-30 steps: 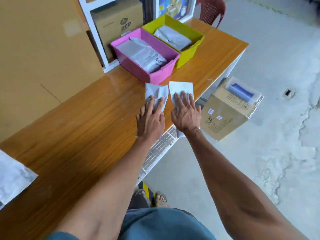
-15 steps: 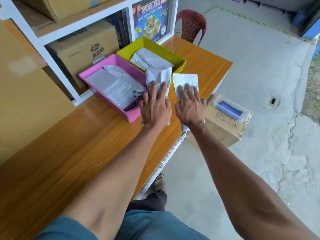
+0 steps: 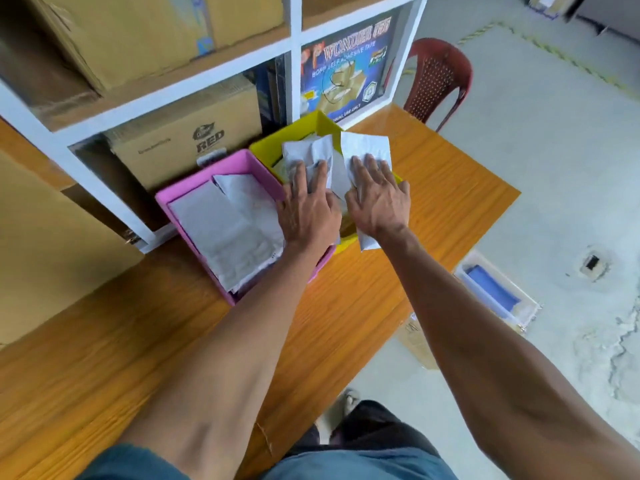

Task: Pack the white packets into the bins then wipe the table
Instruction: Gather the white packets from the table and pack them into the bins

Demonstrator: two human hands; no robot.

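White packets fill the pink bin (image 3: 194, 199) in a loose layer (image 3: 235, 233), and more lie in the yellow bin (image 3: 277, 142) behind it, though most of that bin is covered by the hands and by the two packets they carry. Only its far-left wall and a strip of rim by the right wrist show, so how many packets are inside cannot be made out.

The left hand (image 3: 308, 213) lies palm down on a crumpled grey-white packet (image 3: 304, 152), over the yellow bin where it meets the pink one. Its fingers are spread fairly straight on top; the thumb is hidden underneath, so whether it pinches the packet cannot be told. The right hand (image 3: 379, 199) lies just beside it, palm down on a flatter, whiter packet (image 3: 367, 147) over the yellow bin's right edge. That packet sticks out beyond the fingertips and also below the wrist. Again the fingers look straight and the thumb is out of sight.

Both bins stand touching each other on the wooden tabletop (image 3: 433, 188), close against a white shelf unit (image 3: 104, 119) holding cardboard boxes (image 3: 187, 133). Motion blur softens the whole picture. A red plastic chair (image 3: 438, 81) stands past the tabletop's far end, and a box (image 3: 495, 292) on the floor is partly cut off by the right forearm.
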